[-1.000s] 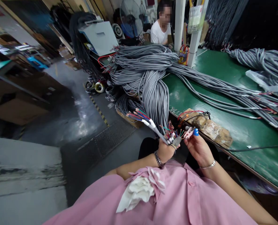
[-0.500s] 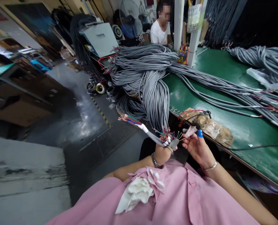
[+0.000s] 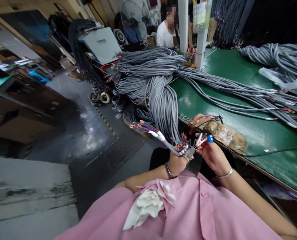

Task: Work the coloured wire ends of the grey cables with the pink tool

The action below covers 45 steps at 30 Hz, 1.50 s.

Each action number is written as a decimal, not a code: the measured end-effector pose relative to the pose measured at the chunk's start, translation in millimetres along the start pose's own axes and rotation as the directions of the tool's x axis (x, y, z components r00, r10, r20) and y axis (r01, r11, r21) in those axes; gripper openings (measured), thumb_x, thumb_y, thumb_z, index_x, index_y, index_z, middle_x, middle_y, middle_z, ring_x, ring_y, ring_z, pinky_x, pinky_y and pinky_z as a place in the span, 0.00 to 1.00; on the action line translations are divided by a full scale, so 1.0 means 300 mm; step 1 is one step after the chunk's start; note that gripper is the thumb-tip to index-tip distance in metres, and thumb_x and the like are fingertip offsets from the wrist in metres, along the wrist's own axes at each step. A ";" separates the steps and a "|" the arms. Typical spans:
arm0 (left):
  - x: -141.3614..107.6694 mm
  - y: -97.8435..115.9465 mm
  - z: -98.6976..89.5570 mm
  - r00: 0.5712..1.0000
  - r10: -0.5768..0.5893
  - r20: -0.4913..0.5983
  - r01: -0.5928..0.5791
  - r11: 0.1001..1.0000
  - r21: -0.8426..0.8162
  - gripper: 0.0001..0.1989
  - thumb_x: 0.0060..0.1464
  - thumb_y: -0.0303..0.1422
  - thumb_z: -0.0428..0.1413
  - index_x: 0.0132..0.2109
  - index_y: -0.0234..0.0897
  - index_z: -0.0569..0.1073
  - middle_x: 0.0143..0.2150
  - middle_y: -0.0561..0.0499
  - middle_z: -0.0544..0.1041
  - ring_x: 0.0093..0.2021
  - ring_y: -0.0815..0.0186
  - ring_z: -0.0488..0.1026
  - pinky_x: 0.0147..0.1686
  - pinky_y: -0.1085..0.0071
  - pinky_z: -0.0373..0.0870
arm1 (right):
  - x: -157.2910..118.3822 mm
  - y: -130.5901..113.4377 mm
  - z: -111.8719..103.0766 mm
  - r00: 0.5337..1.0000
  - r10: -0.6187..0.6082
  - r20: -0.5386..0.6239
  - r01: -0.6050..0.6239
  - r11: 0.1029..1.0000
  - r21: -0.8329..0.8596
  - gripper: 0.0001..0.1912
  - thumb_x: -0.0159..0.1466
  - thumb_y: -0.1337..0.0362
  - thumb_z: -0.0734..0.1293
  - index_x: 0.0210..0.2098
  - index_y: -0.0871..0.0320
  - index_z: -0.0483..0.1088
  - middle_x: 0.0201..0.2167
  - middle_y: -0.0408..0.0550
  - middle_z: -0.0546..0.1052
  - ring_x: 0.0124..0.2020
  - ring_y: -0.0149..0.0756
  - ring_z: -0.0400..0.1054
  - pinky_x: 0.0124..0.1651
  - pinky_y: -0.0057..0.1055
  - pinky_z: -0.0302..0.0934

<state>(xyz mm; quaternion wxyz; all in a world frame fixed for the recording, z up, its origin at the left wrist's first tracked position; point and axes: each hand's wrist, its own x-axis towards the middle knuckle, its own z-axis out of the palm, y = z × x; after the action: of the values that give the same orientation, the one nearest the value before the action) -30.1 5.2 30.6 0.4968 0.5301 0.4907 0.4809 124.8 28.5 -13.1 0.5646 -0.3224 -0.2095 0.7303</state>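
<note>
My left hand is closed round the ends of several grey cables, whose white-wrapped ends and coloured wires point up and left. A grey cover sits on its thumb. Close on the right, my right hand, with a blue cover on one fingertip, holds a small pale pink tool beside the fanned coloured wires. Whether the tool touches a wire is too small to tell. A big bundle of grey cables hangs over the bench edge behind my hands.
The green bench carries a worn wooden block with a black cord, and long grey cables. A person in a white shirt is behind the bench near a white post. A pale box stands at the back left.
The pink tool has turned from a blurred, flatter pose to a clearer, slanted one, closer to the wires. My left hand has shifted slightly right, and the view has moved a little.
</note>
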 end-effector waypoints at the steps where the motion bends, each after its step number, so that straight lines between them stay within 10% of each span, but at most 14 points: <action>1: 0.002 -0.005 0.004 1.000 -0.006 -0.013 0.006 1.000 -0.012 0.16 0.48 0.41 0.61 0.22 0.35 0.70 0.18 0.51 0.72 0.21 0.68 0.71 0.23 0.72 0.68 | 0.005 0.004 -0.001 1.000 0.011 0.016 -0.011 1.000 0.003 0.18 0.56 0.47 0.70 0.33 0.57 0.76 0.29 0.46 0.78 0.28 0.32 0.69 0.32 0.28 0.66; 20: -0.005 -0.040 -0.010 0.998 0.010 -0.064 -0.011 1.000 -0.004 0.16 0.45 0.43 0.63 0.23 0.36 0.69 0.18 0.52 0.72 0.21 0.67 0.71 0.23 0.71 0.69 | 0.010 0.023 0.041 1.000 0.017 -0.019 -0.013 0.988 0.156 0.17 0.56 0.47 0.69 0.32 0.55 0.74 0.28 0.42 0.77 0.28 0.31 0.69 0.33 0.28 0.66; 36: -0.014 -0.008 -0.021 0.989 -0.031 0.142 0.025 0.999 0.046 0.20 0.48 0.45 0.61 0.19 0.35 0.71 0.19 0.50 0.72 0.22 0.69 0.70 0.25 0.72 0.66 | -0.005 0.012 0.023 0.999 -0.046 0.000 0.046 0.998 0.039 0.17 0.58 0.48 0.69 0.34 0.56 0.75 0.29 0.46 0.78 0.28 0.34 0.70 0.31 0.30 0.66; 45: -0.005 -0.010 0.008 0.994 -0.098 0.050 0.100 0.994 -0.032 0.20 0.49 0.43 0.61 0.19 0.35 0.68 0.16 0.52 0.70 0.20 0.70 0.68 0.24 0.73 0.66 | 0.013 0.009 0.054 0.979 0.118 0.168 -0.140 0.982 0.126 0.23 0.53 0.44 0.70 0.38 0.54 0.74 0.27 0.45 0.77 0.30 0.41 0.73 0.33 0.39 0.68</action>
<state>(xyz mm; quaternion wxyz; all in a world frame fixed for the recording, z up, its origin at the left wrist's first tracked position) -28.0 3.6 27.5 0.5410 0.5080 0.4957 0.4512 110.8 32.6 -4.3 0.5180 -0.2363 -0.1820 0.8017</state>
